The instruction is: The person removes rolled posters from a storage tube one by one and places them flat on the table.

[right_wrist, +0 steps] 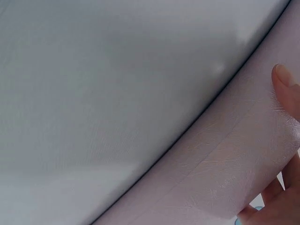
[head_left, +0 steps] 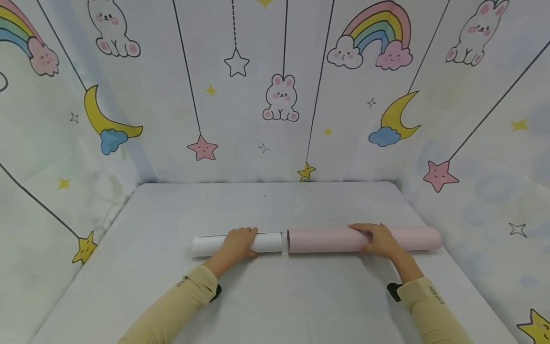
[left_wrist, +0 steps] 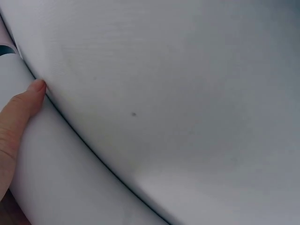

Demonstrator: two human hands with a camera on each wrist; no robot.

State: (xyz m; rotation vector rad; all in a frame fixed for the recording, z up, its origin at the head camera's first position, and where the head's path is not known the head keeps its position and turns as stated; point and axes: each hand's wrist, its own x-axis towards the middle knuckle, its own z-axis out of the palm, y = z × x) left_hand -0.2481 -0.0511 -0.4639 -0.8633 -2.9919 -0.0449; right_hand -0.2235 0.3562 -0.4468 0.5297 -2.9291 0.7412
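On the near side of the pink roll [head_left: 322, 240], beige sleeves [head_left: 172, 303] carry dark marks too small to read. The right hand [head_left: 380, 241] curls round the pink roll; the left hand [head_left: 237, 242] grips a white roll [head_left: 268, 242] just left of the pink roll's open end. A white table [head_left: 292, 306] lies beneath the pink roll; beyond it, rabbits [head_left: 281, 99] and stars [head_left: 203, 149] decorate the wall [head_left: 245, 114].

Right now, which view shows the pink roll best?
Head: the pink roll shows end to end, partly covered by the right hand. Right wrist: a close, cropped section; left wrist: just an edge sliver.
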